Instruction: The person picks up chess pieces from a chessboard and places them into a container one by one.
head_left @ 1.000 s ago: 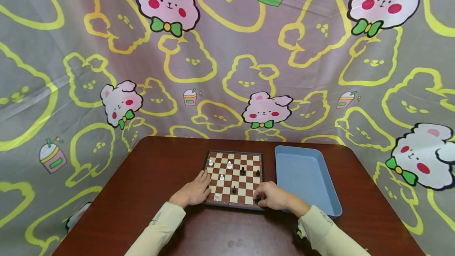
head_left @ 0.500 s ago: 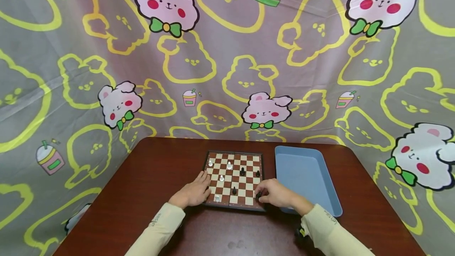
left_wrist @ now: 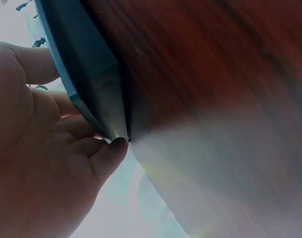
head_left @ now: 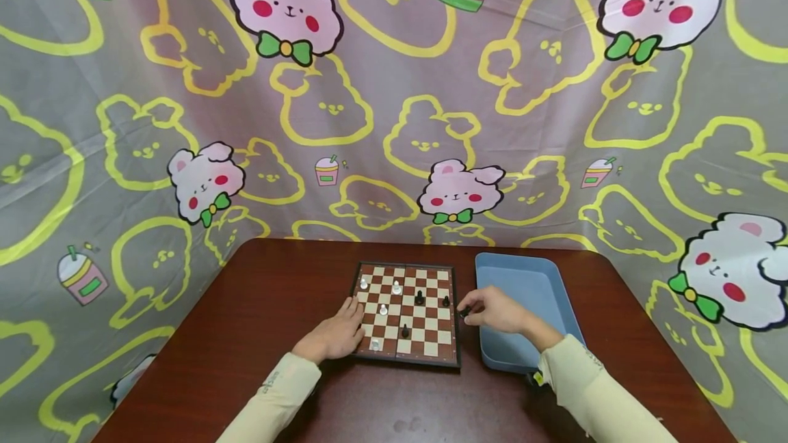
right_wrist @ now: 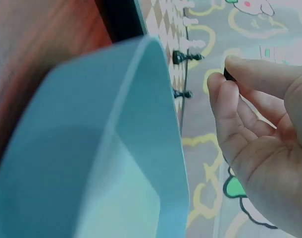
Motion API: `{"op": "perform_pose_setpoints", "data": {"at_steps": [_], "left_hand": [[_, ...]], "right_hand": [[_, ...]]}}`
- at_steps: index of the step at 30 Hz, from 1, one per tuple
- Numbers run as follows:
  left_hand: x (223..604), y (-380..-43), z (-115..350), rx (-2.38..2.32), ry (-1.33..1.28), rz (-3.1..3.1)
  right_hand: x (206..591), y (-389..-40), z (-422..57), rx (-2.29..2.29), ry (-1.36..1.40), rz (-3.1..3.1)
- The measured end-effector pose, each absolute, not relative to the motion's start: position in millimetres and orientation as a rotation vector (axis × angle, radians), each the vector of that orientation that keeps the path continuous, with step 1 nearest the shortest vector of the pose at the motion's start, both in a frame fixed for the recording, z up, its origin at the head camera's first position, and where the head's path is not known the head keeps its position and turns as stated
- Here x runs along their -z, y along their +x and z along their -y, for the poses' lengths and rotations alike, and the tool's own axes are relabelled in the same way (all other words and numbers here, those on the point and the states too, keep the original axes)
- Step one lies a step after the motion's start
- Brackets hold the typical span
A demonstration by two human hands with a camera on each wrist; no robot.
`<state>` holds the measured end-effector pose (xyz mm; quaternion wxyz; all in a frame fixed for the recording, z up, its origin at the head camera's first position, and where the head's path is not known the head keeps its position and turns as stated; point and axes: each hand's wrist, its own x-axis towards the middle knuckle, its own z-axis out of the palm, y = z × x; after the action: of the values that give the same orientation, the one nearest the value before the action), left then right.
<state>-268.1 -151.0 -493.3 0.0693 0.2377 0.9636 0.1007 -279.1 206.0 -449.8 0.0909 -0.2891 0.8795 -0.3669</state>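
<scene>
A brown-and-cream chessboard [head_left: 394, 320] with a dark frame lies on the table. My left hand [head_left: 335, 332] rests on its left edge, fingers fairly straight; the left wrist view shows that hand against the dark frame [left_wrist: 86, 64]. My right hand [head_left: 500, 311] pinches a black chess piece [head_left: 464, 311] between thumb and fingers, over the gap between the board and the blue tray [head_left: 523, 364]. Only a small bit of the black chess piece [right_wrist: 228, 75] shows in the right wrist view; its kind is hidden. Several white pieces [head_left: 397, 288] and black pieces [head_left: 420, 297] stand on the board.
The blue tray stands right of the board, its raised wall [right_wrist: 106, 99] close below my right hand. A dark red-brown table [head_left: 277, 292] surrounds both. Behind it hangs a patterned cloth [head_left: 369, 122]. A small dark thing [head_left: 537, 379] shows by my right sleeve.
My right hand has lifted the black chess piece from the board's near-right corner and moved it away and rightward, past the board's right edge. My left hand stays in place.
</scene>
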Motion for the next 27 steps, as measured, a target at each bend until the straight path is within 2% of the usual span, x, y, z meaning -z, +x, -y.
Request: {"op": "perform_pose_setpoints", "data": {"at_steps": [14,27], "left_hand": [[493,-268,148,-0.296,0.731,-2.903],[492,-267,150,-0.297,0.703,-2.899]], "right_hand": [[433,-303,-233,1.101,-0.722,-2.689],[442,-329,-251,1.104,-0.471,-2.76]]}}
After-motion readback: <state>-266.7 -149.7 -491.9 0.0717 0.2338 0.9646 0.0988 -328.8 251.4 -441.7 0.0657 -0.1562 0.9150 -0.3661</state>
